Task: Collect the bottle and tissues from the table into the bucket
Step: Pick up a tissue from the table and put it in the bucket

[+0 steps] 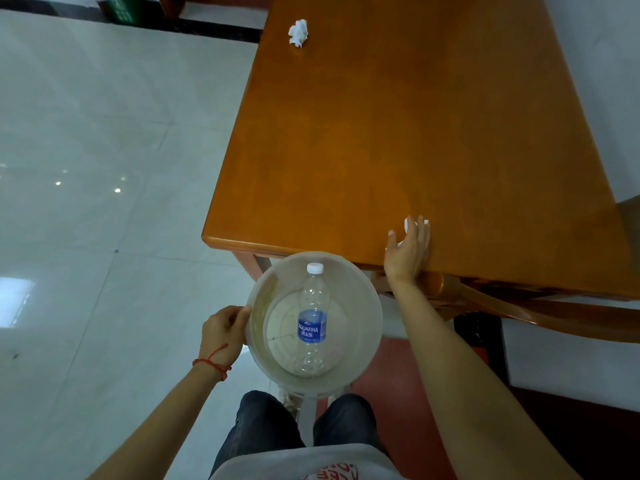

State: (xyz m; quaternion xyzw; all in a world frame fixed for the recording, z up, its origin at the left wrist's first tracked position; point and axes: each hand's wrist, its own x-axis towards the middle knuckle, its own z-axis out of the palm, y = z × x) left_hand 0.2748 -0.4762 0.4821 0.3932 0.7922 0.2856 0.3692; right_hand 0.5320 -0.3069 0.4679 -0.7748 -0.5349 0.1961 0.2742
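Observation:
A translucent white bucket [367, 299] hangs just below the near left corner of the orange wooden table [415, 133]. My left hand [223, 332] grips its left rim. Inside the bucket lies an empty clear bottle [312, 322] with a blue label and a white cap. My right hand [408, 251] rests on the table's near edge, fingers spread over a white crumpled tissue [408, 225] that shows only between the fingertips. A second crumpled tissue [298, 32] sits near the table's far left edge.
Pale glossy floor tiles [104, 168] fill the left side. A wooden chair [502, 306] is tucked under the table's near edge on the right. My legs stand just behind the bucket, over a dark red floor patch.

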